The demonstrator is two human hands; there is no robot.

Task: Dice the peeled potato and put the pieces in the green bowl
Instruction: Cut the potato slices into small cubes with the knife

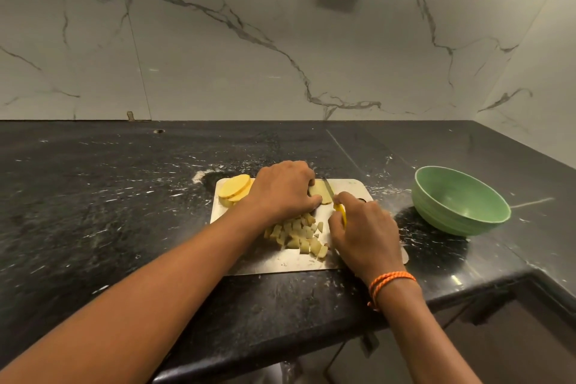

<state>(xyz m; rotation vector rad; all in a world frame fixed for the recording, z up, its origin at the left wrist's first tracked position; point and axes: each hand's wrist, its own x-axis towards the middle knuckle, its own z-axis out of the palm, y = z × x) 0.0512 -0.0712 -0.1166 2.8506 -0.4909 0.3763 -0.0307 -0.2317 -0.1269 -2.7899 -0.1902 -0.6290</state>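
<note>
Grip: my right hand [364, 227] clasps the knife [338, 209]; my left hand [283, 190] pins the potato slice [321, 193], frame centre.
Risk: blade beside my fingertips could nick them.

Head view looks down (close) at counter [93, 196].

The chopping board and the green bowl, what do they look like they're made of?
The chopping board looks like brushed steel: thin, grey, dully reflective. The green bowl could be glazed ceramic or melamine: smooth, glossy, with a pale rim and ridged outside. The picture can't settle which.
</note>
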